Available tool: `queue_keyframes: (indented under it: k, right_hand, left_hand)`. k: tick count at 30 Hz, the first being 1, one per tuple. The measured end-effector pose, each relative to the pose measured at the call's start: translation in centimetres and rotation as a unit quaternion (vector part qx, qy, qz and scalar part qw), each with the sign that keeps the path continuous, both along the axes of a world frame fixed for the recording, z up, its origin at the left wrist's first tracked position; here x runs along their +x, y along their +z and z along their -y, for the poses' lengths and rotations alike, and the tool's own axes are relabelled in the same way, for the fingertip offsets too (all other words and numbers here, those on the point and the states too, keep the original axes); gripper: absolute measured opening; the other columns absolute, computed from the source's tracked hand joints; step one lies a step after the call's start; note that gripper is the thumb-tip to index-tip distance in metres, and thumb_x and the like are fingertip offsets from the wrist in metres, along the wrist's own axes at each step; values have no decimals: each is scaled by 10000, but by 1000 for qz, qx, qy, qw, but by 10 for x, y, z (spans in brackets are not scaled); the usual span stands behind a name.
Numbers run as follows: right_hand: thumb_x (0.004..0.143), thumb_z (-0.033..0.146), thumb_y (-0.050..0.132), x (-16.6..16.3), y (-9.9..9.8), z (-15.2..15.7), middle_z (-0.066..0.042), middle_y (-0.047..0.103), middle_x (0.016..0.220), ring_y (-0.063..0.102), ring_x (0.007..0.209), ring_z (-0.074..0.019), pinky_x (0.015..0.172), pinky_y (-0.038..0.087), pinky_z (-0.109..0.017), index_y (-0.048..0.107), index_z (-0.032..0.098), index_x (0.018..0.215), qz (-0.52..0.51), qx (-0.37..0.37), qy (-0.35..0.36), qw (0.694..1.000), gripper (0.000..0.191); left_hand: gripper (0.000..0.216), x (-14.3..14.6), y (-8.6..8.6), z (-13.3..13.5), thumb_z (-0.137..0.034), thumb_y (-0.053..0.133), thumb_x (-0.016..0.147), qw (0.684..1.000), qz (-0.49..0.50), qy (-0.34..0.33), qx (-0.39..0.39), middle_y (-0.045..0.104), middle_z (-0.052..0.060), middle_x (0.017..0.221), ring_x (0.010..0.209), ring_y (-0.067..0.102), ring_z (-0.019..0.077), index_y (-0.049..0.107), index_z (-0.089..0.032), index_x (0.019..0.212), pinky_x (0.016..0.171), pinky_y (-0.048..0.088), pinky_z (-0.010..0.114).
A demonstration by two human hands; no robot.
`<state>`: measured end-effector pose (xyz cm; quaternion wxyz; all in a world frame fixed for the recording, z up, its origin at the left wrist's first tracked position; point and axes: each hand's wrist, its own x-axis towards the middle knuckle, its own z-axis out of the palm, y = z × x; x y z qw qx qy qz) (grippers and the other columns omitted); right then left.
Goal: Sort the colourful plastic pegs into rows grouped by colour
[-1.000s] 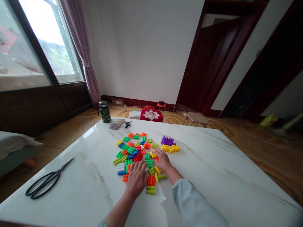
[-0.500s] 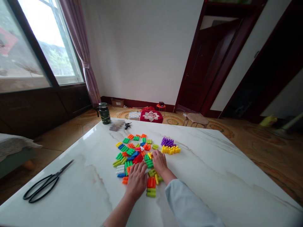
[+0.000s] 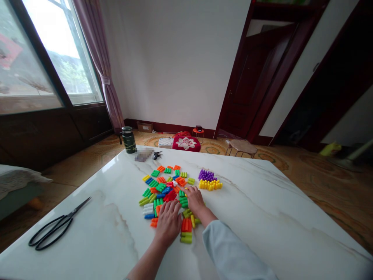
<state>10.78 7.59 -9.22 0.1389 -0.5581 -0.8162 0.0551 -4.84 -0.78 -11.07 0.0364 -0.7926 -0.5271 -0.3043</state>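
A loose heap of colourful plastic building blocks, shaped like joined pegs, spreads over the table [image 3: 239,225]. My left hand [image 3: 169,219] lies flat at the heap's near side, fingers together and stretched out, beside red blocks [image 3: 169,195] and orange ones. To its right, my right hand [image 3: 194,198] reaches over the green blocks [image 3: 183,202], its index finger stretched toward the middle of the heap. Nothing shows in its grasp. Just beyond that hand stand a yellow group of blocks [image 3: 210,184] and a purple group [image 3: 206,175], both sorted by colour.
Black-handled scissors [image 3: 55,229] lie at the table's left. A dark green flask [image 3: 128,140] stands at the far left corner, near a small black tool [image 3: 157,155] and a blurred item. Behind the table are a red patterned stool [image 3: 186,143] and a round stool [image 3: 242,147].
My right hand has shifted slightly left, its index finger now stretched out over the heap. My left hand has stayed in place.
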Motion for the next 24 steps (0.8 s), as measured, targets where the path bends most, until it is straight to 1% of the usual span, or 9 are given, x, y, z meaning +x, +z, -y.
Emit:
queue_keyframes:
  k: [3,6,9,11,13,15,19,21,24]
  right_hand:
    - [858,111,413,1,-5,2,-103,626,1207,519,1100,-246,957,405,-362,496,201,1382,-16,28,-27,999,539]
    - [884,131,369,7,-10,5,-137,622,1232,551,1117,-233,985,417,-367,480,126,1368,-93,70,-69,991,497]
    - [945,226,313,24,-13,9,-133,640,1214,601,1090,-204,949,462,-342,496,145,1334,-201,115,-109,967,438]
    - [949,307,344,42,-13,12,-118,664,1179,632,1047,-205,913,488,-338,532,170,1295,-245,113,-133,954,417]
    - [918,344,413,64,-13,13,-94,697,1109,659,979,-210,874,505,-335,592,196,1224,-255,81,-154,951,384]
    - [879,332,466,85,-13,14,-77,707,1077,665,945,-208,861,510,-328,644,212,1153,-251,47,-159,954,348]
    - [837,251,471,112,-16,13,-69,688,1100,643,1014,-198,909,495,-325,703,223,1071,-258,10,-102,961,330]
    - [813,225,478,116,-20,14,-74,670,1096,652,942,-188,882,508,-323,701,220,1073,-267,22,-100,958,342]
    - [793,256,514,113,-28,20,-93,643,1061,637,754,-174,784,533,-327,672,184,1066,-282,76,-157,943,324]
  left_hand:
    - [339,0,-2,-1,-178,498,857,1000,-3,4,3,612,77,1254,1188,526,262,564,-224,1187,1071,364,483]
    - [325,-1,-4,-1,-186,496,862,1000,-2,4,14,613,76,1253,1185,528,263,567,-224,1177,1070,364,482]
    - [326,-1,-5,-1,-196,487,874,1000,-3,3,22,613,77,1255,1182,531,264,568,-227,1188,1063,372,482]
    - [329,-1,-5,-1,-204,484,881,1000,-4,4,22,615,79,1256,1181,534,264,570,-225,1197,1057,381,482]
    - [332,-1,-4,-1,-206,484,881,1000,-4,6,23,619,80,1255,1182,537,264,574,-224,1200,1054,385,481]
    - [334,-1,-4,-1,-203,485,879,1000,-5,6,24,622,81,1252,1183,538,265,578,-225,1199,1054,385,481]
    - [335,-1,-4,-1,-201,490,879,1000,-6,6,19,620,77,1258,1191,534,265,580,-221,1201,1060,379,474]
    - [338,-1,-4,-1,-202,492,880,1000,-5,6,19,619,76,1258,1192,533,263,577,-219,1207,1063,376,468]
    - [339,-2,-5,-2,-204,489,881,1000,-3,6,21,618,74,1256,1188,534,258,572,-223,1209,1064,374,459]
